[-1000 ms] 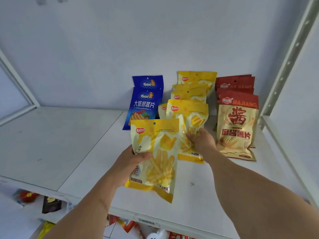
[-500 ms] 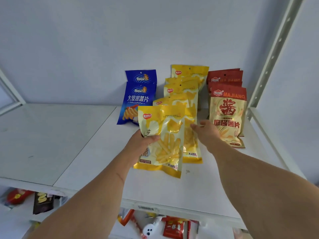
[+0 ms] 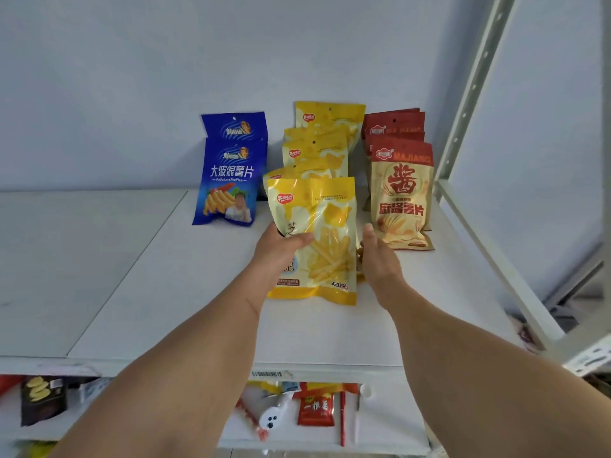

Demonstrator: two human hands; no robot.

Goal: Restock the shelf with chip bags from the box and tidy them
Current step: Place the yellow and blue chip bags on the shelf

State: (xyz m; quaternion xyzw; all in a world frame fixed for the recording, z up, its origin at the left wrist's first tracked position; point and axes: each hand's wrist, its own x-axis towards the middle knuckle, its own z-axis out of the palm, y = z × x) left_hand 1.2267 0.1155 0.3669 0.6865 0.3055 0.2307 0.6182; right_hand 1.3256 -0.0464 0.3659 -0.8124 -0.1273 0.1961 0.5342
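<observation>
While the left hand grips the yellow bag, right fingers hide behind it.

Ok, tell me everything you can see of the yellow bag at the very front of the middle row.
The front yellow chip bag is a glossy plastic pouch, sealed, with a red logo at top left and fries pictured on a pale panel. It stands nearly upright, leaning back against the yellow row, bottom edge at the white shelf. The left hand grips its left edge, thumb across the front. The right hand is at its right edge; contact there is unclear.
</observation>
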